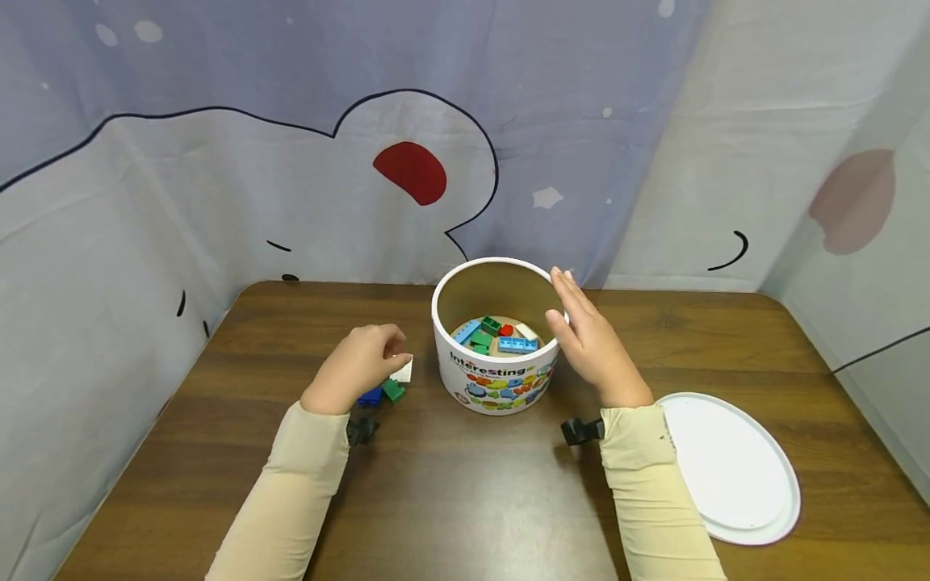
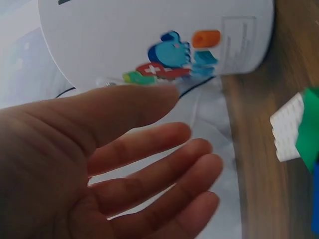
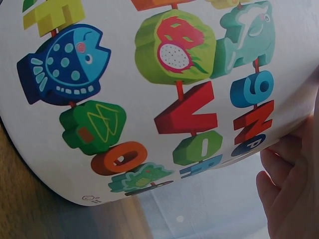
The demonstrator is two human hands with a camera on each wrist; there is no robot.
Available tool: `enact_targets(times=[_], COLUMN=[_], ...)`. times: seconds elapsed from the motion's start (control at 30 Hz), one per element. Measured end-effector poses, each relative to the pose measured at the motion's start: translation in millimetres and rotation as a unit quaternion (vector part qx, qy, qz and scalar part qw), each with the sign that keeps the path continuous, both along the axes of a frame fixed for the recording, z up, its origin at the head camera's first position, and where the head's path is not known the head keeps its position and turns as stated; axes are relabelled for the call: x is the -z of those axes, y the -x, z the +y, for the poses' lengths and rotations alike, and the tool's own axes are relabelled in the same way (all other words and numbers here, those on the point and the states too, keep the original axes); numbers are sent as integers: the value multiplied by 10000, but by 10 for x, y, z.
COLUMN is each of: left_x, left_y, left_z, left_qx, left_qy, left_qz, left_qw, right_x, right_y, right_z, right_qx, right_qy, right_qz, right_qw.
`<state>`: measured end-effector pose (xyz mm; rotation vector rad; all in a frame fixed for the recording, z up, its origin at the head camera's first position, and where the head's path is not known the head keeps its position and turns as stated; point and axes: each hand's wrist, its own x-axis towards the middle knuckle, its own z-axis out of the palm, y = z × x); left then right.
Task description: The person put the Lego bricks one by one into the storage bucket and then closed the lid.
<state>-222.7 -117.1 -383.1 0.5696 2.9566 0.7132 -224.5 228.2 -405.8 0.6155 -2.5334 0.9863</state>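
Note:
A white tub [image 1: 494, 379] printed with "Interesting" and colourful shapes stands on the table. Inside it lie several toy bricks, among them a light blue brick [image 1: 517, 345], a dark green one [image 1: 491, 325] and a small red piece [image 1: 506, 330]. My right hand [image 1: 597, 355] is at the tub's right side, fingers extended along the rim. To the left of the tub, my left hand [image 1: 358, 365] hovers with loosely bent fingers; the left wrist view shows nothing in it. Beside it lie a white brick [image 2: 288, 128], a green brick [image 1: 393, 390] and a blue brick [image 1: 370, 397], partly hidden.
A round white lid [image 1: 734, 468] lies on the brown wooden table [image 1: 465, 500] at the right, partly behind the right sleeve. A patterned cloth [image 1: 581, 121] hangs behind the table. Dark wrist-worn mounts [image 1: 581, 432] stick out below the hands.

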Motion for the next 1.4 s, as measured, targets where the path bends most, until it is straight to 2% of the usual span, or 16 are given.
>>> enact_targets(times=[0.27, 0.53, 0.7, 0.9, 1.4], left_x=[62, 116, 176, 236, 260], left_y=[-40, -107, -125, -128, -115], left_z=[-214, -325, -331, -330, -343], left_qx=[-14, -374, -502, -453, -451], left_qy=[512, 870, 891, 817, 839], left_qz=[-716, -1246, -1279, -1178, -1129], left_qw=[9961, 9877, 9865, 9886, 9890], right_x=[5, 0, 4, 11, 13], right_y=[9, -8, -5, -4, -6], right_z=[3, -4, -2, 2, 1], right_qx=[18, 30, 38, 39, 52], right_qy=[-26, -23, -19, -15, -51], right_qz=[9, -61, -45, -69, -34], right_qw=[10000, 10000, 10000, 10000, 10000])
